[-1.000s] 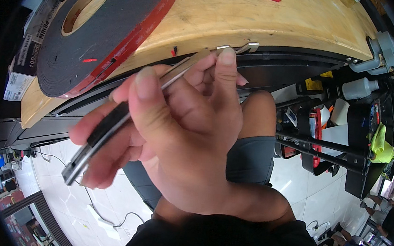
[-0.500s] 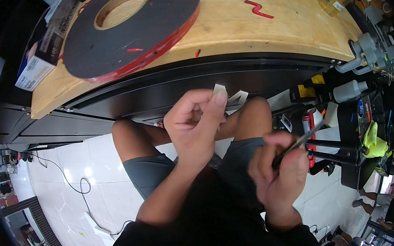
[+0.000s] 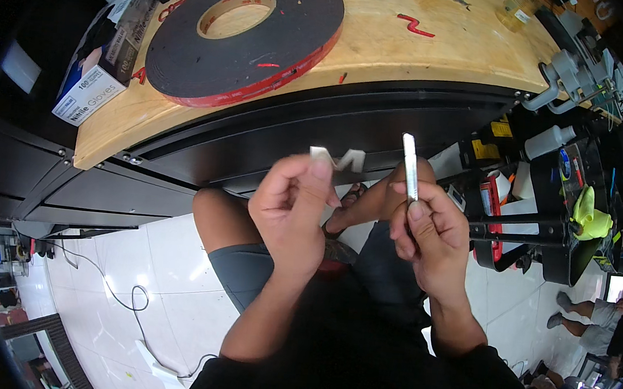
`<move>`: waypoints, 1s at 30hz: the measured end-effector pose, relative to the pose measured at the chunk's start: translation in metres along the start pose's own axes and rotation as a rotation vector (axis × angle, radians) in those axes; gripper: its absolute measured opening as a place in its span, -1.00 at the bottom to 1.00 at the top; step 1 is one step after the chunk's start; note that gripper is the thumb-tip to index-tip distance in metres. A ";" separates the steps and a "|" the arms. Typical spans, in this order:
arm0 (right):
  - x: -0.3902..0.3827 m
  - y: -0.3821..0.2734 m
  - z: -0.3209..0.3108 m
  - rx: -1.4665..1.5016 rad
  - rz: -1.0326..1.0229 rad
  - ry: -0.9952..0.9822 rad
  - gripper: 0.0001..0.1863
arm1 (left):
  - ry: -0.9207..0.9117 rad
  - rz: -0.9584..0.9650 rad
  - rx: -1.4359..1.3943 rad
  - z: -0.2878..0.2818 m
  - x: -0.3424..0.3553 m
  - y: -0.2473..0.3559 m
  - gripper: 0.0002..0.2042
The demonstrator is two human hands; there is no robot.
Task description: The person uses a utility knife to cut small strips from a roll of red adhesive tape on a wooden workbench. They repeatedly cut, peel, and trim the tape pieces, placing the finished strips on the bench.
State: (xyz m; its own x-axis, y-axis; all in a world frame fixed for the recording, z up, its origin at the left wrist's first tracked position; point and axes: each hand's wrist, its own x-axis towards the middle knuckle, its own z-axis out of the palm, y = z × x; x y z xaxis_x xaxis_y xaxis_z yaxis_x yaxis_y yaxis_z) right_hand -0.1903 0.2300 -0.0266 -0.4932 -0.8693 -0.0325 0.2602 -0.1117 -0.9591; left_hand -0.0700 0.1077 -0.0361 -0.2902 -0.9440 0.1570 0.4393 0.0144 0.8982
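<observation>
Pinched between thumb and fingers of my left hand (image 3: 289, 207) is a small pale, M-shaped piece (image 3: 355, 159), held just below the bench's front edge. A slim blade-like tool (image 3: 410, 162), bright along its upright length, is gripped in my right hand (image 3: 430, 234), a little to the right of the piece. The two hands are apart, over my lap. On the wooden bench (image 3: 442, 58) above them lie a big roll of dark foam tape with a red edge (image 3: 189, 65) and a bent red scrap (image 3: 415, 26).
A glove box (image 3: 87, 93) sits at the bench's left end, a grey clamp-like device (image 3: 566, 80) at its right. Below right is a black caddy (image 3: 557, 264) with bottles, tools and a yellow cloth (image 3: 587, 215). A cord (image 3: 139, 298) crosses the floor. A person (image 3: 604, 324) is at far right.
My hands were together close to my face; they separated and lowered, the piece in the left. The tool in my right hand has swung from a slant to upright, slightly leftward.
</observation>
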 end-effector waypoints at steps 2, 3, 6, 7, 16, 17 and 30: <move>-0.005 -0.002 0.004 -0.070 0.016 -0.059 -0.69 | 0.056 0.077 -0.030 0.002 0.007 0.000 -0.83; -0.007 -0.001 0.004 -0.092 0.023 -0.089 -0.70 | 0.066 0.053 0.034 0.002 0.010 0.006 -0.83; -0.012 0.002 0.006 -0.136 0.030 -0.142 -0.71 | 0.084 0.153 0.152 0.013 0.021 0.013 -0.87; -0.014 0.004 0.007 -0.179 0.029 -0.139 -0.72 | 0.061 0.175 0.194 0.014 0.024 0.012 -0.88; -0.012 0.009 0.014 -0.299 0.044 -0.130 -0.74 | -0.120 0.350 0.389 0.011 0.028 -0.003 -0.93; -0.011 0.010 0.015 -0.289 0.033 -0.128 -0.74 | -0.134 0.364 0.401 0.009 0.029 -0.003 -0.92; -0.008 0.011 0.011 -0.227 0.041 -0.132 -0.74 | -0.137 0.496 0.458 -0.003 0.037 -0.001 -0.91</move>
State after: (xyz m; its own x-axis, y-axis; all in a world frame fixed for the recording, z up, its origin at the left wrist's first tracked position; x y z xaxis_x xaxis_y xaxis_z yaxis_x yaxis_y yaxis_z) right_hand -0.1741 0.2301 -0.0341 -0.3700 -0.9277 -0.0503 0.0773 0.0233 -0.9967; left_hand -0.0790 0.0715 -0.0318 -0.2656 -0.7401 0.6178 0.1531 0.6003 0.7849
